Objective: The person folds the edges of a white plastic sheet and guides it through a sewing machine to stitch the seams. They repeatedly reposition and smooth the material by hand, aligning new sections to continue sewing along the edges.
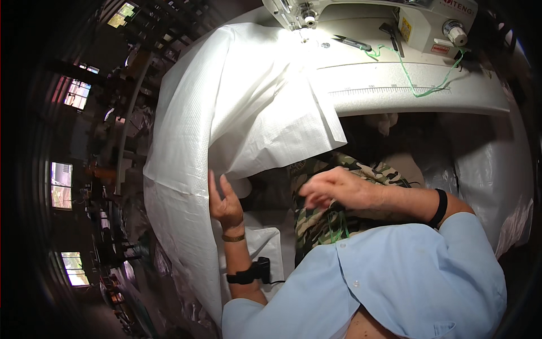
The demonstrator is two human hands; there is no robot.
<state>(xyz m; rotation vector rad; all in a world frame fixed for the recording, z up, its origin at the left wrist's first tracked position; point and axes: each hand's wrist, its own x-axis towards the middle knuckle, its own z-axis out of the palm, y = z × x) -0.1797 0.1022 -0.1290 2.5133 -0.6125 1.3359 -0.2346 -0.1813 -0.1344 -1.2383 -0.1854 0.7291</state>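
Observation:
A large white woven plastic sheet [186, 130] drapes from the sewing machine's needle area down over the table's left side. Its loose corner hangs over the front edge, above my lap. My left hand [227, 208] is upright against the inner side of the hanging sheet, with fingers spread and nothing gripped; whether the fingertips touch the sheet I cannot tell. Over my camouflage-patterned lap, my right hand [334, 188] hovers with loosely bent, slightly blurred fingers and nothing visible in them. The sewing machine [432, 25] stands at the far side, its needle end [305, 22] above the sheet.
Thread snips [353, 43] and a dark slim tool [391, 37] lie on the machine bed right of the needle. A green string [415, 90] trails over the ruler-marked table edge [389, 90]. More green strands [339, 226] rest on my lap.

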